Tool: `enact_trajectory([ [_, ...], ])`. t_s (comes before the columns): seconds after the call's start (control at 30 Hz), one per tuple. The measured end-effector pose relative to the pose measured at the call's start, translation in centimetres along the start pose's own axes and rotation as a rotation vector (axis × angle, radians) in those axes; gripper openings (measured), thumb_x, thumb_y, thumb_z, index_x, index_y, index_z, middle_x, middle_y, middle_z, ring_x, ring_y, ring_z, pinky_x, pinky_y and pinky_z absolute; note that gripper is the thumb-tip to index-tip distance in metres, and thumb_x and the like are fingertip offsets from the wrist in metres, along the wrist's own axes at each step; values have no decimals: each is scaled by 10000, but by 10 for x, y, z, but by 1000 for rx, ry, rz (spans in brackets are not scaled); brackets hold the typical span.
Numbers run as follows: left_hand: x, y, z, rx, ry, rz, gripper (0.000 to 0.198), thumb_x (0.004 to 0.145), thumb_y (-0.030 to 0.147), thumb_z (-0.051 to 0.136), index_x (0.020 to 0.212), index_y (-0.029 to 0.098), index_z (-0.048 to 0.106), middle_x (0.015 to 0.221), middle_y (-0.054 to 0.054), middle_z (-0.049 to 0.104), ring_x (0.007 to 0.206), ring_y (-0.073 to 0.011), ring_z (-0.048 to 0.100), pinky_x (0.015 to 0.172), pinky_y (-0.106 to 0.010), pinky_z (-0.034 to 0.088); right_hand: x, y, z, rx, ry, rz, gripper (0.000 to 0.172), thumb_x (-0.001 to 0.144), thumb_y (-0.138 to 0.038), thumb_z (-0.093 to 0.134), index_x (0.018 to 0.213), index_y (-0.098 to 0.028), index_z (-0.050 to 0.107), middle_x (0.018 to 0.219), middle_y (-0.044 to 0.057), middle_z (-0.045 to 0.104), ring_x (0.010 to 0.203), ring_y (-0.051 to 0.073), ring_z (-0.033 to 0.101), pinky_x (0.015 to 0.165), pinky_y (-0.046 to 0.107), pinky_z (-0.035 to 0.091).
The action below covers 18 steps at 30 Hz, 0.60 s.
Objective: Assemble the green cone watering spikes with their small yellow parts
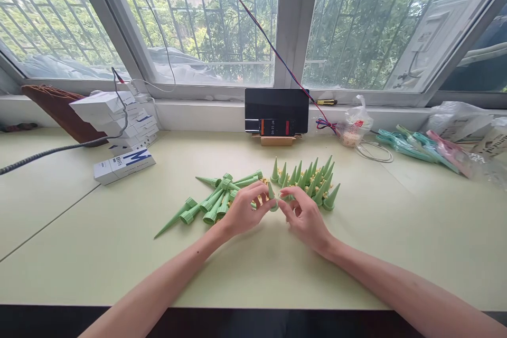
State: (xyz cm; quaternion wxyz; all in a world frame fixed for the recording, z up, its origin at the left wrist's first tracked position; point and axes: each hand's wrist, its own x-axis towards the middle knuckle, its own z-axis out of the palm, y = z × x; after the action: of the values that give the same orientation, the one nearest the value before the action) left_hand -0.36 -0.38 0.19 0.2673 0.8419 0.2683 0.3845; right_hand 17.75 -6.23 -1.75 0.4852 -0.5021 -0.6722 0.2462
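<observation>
My left hand point(250, 207) is closed round a green plastic cone spike point(271, 190), which points upward between thumb and fingers. Close beside it, my right hand point(304, 216) has its thumb and index finger bent together at the spike's side; what they pinch, if anything, is too small to make out. Left of and behind my left hand lies a loose heap of long green spikes with ribbed, wide caps point(214, 200). Behind my right hand, several short green cones point(331, 198) stand upright in rows, with small yellow pieces among them.
A phone showing a timer point(275, 127) leans on a dark tablet point(257, 105) by the window. White boxes point(124, 166) are stacked at the left, with a grey cable point(59, 151) nearby. Right rear are a plastic bag point(355, 124) and teal and pink strap bundles point(412, 145).
</observation>
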Motion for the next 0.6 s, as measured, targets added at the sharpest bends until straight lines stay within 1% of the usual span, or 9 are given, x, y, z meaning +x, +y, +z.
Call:
enact_trajectory([
  [0.13,-3,-4,2,73,-114,-45,91,898,209,579,822,176,614,771,-7,553,671,-116,515,557,-226,473,0,-2,-1,0,24,30,248,999,-424,450,1022,-205,563,972,66,650,576,133,573,524,274,455],
  [0.2,-3,-5,3,87,-129,-50,85,895,202,570,822,178,606,768,-3,551,667,-114,505,553,-223,459,1,-2,-1,-3,19,41,251,1001,-423,442,1001,-204,565,936,62,650,569,136,566,521,276,447],
  [0.27,-3,-6,3,88,-123,-46,111,890,199,571,782,176,576,757,-1,547,665,-114,504,549,-220,447,1,-2,0,-1,11,45,251,1001,-421,442,991,-204,567,928,61,648,570,138,564,520,277,448],
  [0.37,-2,-5,1,96,-111,-27,162,879,189,574,724,175,531,744,1,545,654,-111,508,541,-219,429,1,0,1,-9,-3,37,233,996,-400,448,1012,-206,575,964,71,651,587,145,569,525,281,460],
  [0.47,-1,-4,-1,138,-103,-15,170,865,174,569,703,176,522,719,6,533,631,-111,490,525,-222,398,1,4,1,-45,-19,13,213,987,-336,452,1087,-205,587,1035,84,667,587,148,563,557,298,483],
  [0.6,-1,-2,-2,198,-96,-26,109,856,159,564,748,177,570,700,11,526,623,-116,474,526,-229,379,0,8,2,-79,-78,-22,293,966,-236,441,1218,-211,588,1164,95,670,622,157,585,644,334,521],
])
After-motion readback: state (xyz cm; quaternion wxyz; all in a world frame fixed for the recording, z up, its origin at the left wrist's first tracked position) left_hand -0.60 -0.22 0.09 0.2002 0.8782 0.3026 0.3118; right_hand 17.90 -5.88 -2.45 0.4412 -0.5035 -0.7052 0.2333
